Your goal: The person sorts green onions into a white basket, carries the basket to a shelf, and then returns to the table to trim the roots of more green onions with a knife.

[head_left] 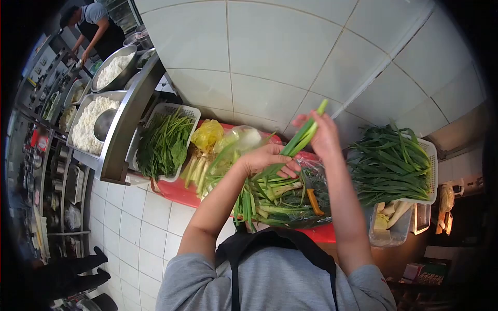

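A green onion stalk [300, 141] slants up between my two hands over the red table. My left hand [267, 159] is closed around its leafy lower part. Higher up, my right hand [324, 136] grips the stalk near its pale upper end, which sticks out above the fingers. Beneath both hands lies a heap of green onions and trimmed leaves [275, 194], partly on clear plastic. A knife with an orange handle [314, 202] rests on that heap; most of its blade is hard to make out.
White baskets of leafy greens [165, 140] and long green leaves [391, 166] flank the red table [179, 193]. Near the left basket are a yellow bag [207, 136] and pale stalks [196, 170]. A steel shelf at left bears white-filled trays [93, 124]. A person [96, 28] works beyond.
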Action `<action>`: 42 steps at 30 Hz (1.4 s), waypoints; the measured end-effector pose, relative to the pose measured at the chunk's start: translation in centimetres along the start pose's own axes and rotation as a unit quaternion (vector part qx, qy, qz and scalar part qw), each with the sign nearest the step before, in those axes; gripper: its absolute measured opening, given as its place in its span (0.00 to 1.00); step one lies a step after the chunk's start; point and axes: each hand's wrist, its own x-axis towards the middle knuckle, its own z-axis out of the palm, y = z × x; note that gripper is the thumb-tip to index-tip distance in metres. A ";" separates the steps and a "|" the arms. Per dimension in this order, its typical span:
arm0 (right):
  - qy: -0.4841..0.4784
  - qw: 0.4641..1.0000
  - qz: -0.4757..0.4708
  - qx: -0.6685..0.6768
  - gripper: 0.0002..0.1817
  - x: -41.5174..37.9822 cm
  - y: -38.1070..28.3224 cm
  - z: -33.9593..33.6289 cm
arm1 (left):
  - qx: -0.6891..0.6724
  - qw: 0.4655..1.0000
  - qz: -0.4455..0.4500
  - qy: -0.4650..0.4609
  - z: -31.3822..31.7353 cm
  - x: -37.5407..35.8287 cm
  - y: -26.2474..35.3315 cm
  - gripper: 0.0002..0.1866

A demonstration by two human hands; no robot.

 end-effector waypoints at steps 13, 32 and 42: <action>-0.072 0.976 -0.084 0.188 0.08 0.0 -9.3 -5.8 | 0.010 0.999 -0.027 -0.025 -0.3 -0.6 2.2 0.24; -0.188 0.924 -0.330 0.037 0.17 -8.6 -13.3 -3.4 | 0.187 0.923 0.138 0.308 -3.0 1.5 -5.3 0.15; -0.120 0.913 -0.381 -0.084 0.20 -13.6 -15.9 -7.7 | 0.324 0.806 -0.006 0.495 -7.9 4.4 -21.9 0.13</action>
